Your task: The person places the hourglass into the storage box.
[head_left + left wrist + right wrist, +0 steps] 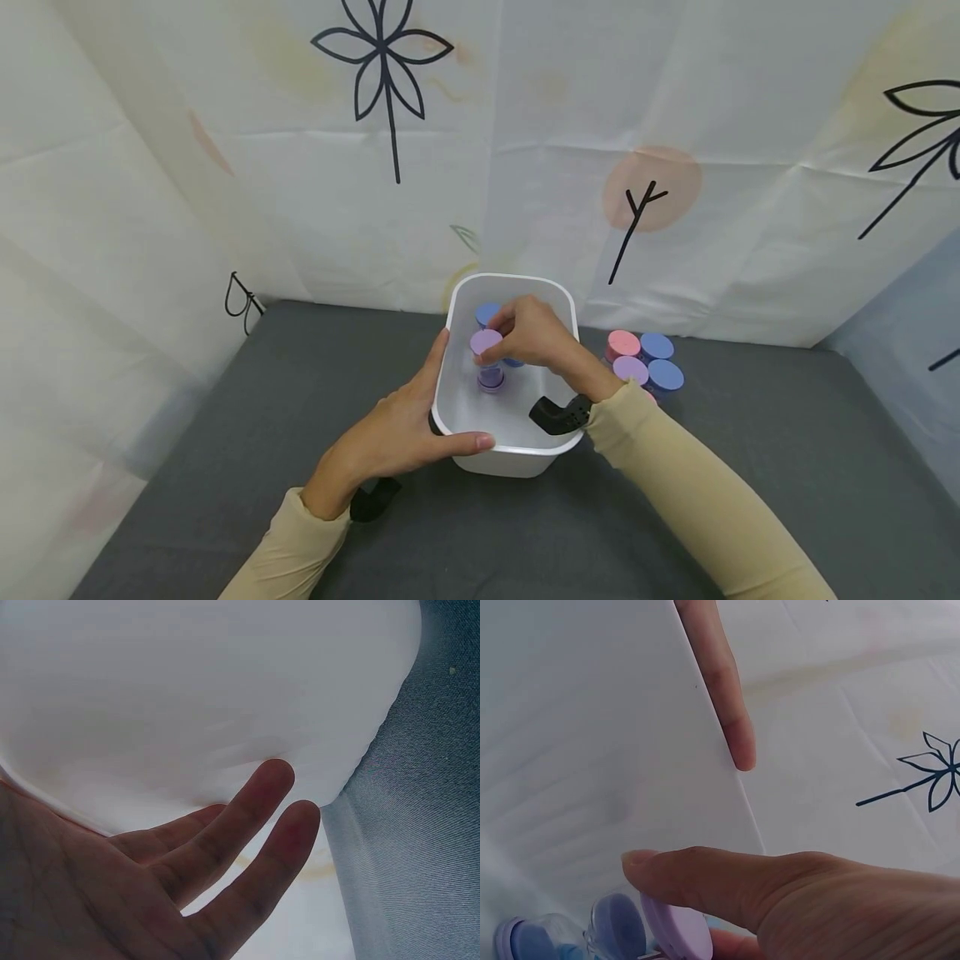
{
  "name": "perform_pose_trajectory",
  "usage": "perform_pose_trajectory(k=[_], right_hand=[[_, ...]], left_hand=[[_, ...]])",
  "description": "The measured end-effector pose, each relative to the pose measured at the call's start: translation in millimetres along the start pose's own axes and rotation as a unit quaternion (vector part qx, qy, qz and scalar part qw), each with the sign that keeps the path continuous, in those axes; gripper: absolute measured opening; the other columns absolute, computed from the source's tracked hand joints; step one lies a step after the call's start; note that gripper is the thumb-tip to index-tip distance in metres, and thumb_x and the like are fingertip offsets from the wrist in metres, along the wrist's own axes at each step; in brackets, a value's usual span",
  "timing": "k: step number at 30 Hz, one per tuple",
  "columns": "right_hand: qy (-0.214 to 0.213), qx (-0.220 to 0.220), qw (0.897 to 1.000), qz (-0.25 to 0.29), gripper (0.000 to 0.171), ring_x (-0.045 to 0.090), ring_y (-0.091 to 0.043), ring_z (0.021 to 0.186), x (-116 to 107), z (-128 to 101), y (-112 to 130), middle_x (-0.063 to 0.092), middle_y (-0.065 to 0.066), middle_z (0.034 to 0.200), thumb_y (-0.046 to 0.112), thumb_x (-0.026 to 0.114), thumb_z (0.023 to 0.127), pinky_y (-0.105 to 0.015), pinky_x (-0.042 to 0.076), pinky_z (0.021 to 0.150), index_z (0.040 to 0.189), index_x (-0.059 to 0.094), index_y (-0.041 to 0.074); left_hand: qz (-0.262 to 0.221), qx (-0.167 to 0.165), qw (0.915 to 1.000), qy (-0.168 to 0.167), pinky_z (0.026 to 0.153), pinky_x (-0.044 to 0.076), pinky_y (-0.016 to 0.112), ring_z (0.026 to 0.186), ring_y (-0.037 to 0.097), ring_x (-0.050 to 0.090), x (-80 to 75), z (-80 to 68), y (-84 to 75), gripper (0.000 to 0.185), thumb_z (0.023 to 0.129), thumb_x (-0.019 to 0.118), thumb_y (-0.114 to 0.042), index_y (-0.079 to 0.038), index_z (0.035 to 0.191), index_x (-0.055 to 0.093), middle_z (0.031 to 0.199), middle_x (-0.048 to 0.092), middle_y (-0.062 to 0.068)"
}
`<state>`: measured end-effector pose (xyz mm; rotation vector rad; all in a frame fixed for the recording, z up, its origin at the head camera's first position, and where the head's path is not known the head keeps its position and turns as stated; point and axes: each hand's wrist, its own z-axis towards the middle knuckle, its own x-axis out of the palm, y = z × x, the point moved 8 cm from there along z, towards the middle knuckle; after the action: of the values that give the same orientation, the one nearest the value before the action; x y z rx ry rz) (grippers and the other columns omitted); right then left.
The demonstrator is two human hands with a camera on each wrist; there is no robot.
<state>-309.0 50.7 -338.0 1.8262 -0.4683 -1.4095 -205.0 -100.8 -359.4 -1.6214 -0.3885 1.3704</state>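
- Grey cloth covers the desk (pixel 225 467); a white sheet with black flower drawings (pixel 382 75) hangs behind it and at both sides.
- White plastic bin (pixel 517 458) stands near the middle of the desk, open side up.
- Your left hand (pixel 397 433) rests on the bin's near-left corner — thumb lying along the near rim, fingers straight against the outer wall. Grip released; it clasps nothing. The left wrist view shows those fingers (pixel 255 810) flat on the white wall.
- Your right hand (pixel 532 333) is down inside the bin, grip pinched on a small jar with a lilac lid (pixel 486 342), held above the bin floor.
- A second lilac jar (pixel 491 379) stands on the bin floor just below it; a blue-lidded jar (pixel 486 313) sits toward the far wall.
- Right wrist view: thumb (pixel 705 877) lies across the lilac lid (pixel 676 930).
- Four more jars — pink, lilac and two blue (pixel 656 346) — cluster on the desk just right of the bin.
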Motion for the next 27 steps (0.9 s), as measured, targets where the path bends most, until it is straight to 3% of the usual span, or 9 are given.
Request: perform_pose_trajectory(k=[13,21,27], right_hand=[[-0.003,0.024,0.999,-0.036,0.045,0.066,-0.017,0.081,-0.5,-1.3,-4.1,0.074,-0.004,0.087,0.021,0.095,0.068,-0.030,0.052,0.070,0.103,0.077,0.000],[-0.009,0.023,0.999,-0.025,0.048,0.068,-0.018,0.083,-1.4,-0.4,-3.4,0.075,-0.005,0.089,0.019,0.095,0.069,-0.030,0.053,0.071,0.107,0.075,-0.001],[-0.009,0.022,0.999,-0.025,0.050,0.069,-0.018,0.085,-1.7,-0.3,-3.6,0.075,-0.006,0.092,0.020,0.095,0.069,-0.031,0.054,0.073,0.108,0.073,-0.001]], left_hand=[[-0.007,0.006,1.0000,0.001,0.096,0.045,0.045,0.121,0.009,0.055,0.8,0.8,-0.5,0.126,0.077,0.081,-0.063,-0.042,0.161,-0.011,0.155,0.036,-0.013],[0.005,-0.006,1.0000,-0.001,0.095,0.046,0.045,0.122,0.010,0.054,0.0,0.6,1.0,0.127,0.076,0.079,-0.067,-0.042,0.160,-0.012,0.157,0.033,-0.015],[0.001,0.005,1.0000,-0.003,0.096,0.045,0.045,0.123,0.009,0.054,-0.4,1.0,-0.4,0.126,0.076,0.080,-0.066,-0.042,0.161,-0.011,0.157,0.032,-0.016]])
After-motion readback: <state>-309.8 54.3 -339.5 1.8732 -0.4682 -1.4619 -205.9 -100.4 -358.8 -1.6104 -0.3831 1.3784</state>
